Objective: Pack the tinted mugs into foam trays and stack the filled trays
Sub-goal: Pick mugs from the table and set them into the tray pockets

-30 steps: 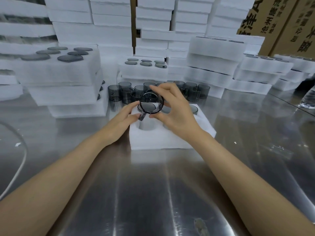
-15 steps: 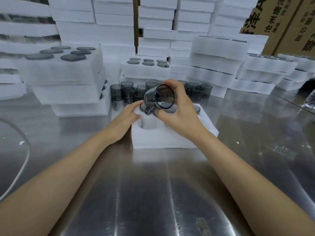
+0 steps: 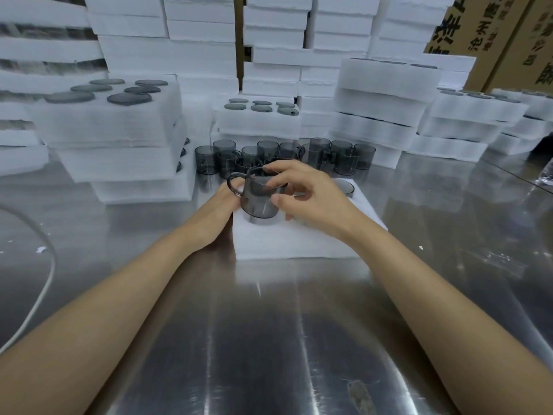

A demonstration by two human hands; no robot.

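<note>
right grip (image 3: 302, 190) holds the mug (image 3: 259, 200) by its rim, upright at the mouth of a near hole in the tray (image 3: 293, 244), left grip (image 3: 220, 206) lies flat against the tray's side, so packing is under way and next the mug needs a straight push down.

The mug (image 3: 259, 200) is a see-through smoky grey, like the loose mugs (image 3: 344, 157) behind it. The foam tray (image 3: 299, 241) is plain white, as are the stacked trays (image 3: 119, 127), dotted with dark grey rounds. The table (image 3: 269, 339) is streaky silver, the cable (image 3: 54, 265) white, and the cardboard boxes (image 3: 490, 28) brown with black lettering.
</note>
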